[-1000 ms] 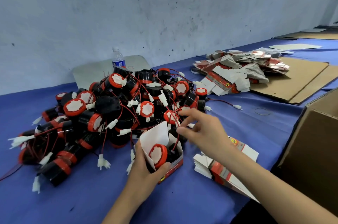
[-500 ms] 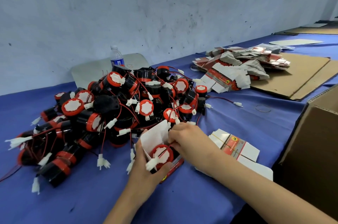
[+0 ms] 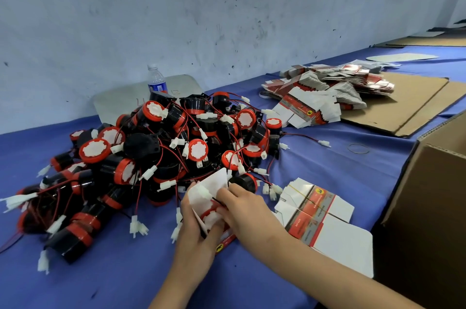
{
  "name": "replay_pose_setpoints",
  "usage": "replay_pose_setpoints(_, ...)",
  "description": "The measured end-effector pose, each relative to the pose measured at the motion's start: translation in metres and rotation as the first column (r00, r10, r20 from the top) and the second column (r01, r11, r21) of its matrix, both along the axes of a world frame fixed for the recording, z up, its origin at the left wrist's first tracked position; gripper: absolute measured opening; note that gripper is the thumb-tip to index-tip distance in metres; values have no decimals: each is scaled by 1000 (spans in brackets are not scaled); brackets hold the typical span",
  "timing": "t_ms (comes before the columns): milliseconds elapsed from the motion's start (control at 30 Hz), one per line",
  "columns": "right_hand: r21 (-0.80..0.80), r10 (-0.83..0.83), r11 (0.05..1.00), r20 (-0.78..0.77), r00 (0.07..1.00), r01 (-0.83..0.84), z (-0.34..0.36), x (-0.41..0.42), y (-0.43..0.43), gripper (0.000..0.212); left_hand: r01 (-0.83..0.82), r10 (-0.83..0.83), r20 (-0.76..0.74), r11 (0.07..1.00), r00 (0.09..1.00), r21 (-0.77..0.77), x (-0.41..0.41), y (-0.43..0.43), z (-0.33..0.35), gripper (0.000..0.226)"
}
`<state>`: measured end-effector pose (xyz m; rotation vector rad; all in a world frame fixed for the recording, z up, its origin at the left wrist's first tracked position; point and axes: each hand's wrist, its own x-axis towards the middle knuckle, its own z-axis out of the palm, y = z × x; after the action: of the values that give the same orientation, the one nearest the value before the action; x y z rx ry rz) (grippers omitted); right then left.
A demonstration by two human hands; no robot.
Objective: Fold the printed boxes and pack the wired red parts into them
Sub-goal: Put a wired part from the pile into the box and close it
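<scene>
The box (image 3: 214, 186) is gripped by the left hand (image 3: 195, 235), flap raised. A red part (image 3: 209, 219) is seated in its mouth under the bent fingers of the right hand (image 3: 243, 210); whether anything is pinched cannot be told. A pile (image 3: 164, 152) of parts is heaped just beyond both hands. Flat boxes (image 3: 317, 215) lie just right of the right hand on the bench (image 3: 113, 278), with a carton (image 3: 428, 207) farther right.

Glossy plastic parts (image 3: 156, 157), matt blue cloth (image 3: 327, 172), brown cardboard carton (image 3: 428, 207).
</scene>
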<state>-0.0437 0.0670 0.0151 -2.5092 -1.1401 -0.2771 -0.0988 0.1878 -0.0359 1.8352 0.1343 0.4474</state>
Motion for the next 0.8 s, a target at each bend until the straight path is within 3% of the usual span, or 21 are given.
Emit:
replay_pose_setpoints(133,279,19,960,18,1000,-23,15,-4,-14,18,-61,61,10,997,998,48,1,-5,1,79)
replay_pose_setpoints(200,392,-57,919,21,998,44,27,-1,-26,14,-76,75,10,995,997,64,2,-5,-1,78)
replay_pose_setpoints(267,488,-79,863,-124,989,130,37,2,-37,11,-77,77,-4,995,997,70,2,-4,-3,78)
replay_pose_setpoints(367,642,36,735,-355,934,216,39,2,-42,18,-70,71,-10,995,997,73,2,-4,-3,79)
replay_pose_setpoints(467,729,110,653,-360,926,206,37,0,-38,22,-75,76,-7,994,997,86,2,-5,-2,79)
replay_pose_setpoints(667,714,105,687,-280,954,134,28,-1,-24,27,-69,70,-10,994,997,84,1,-3,-2,78)
replay_pose_setpoints(800,517,67,856,-113,991,1,18,3,-19,18,-63,63,-7,995,998,79,0,-3,-2,78)
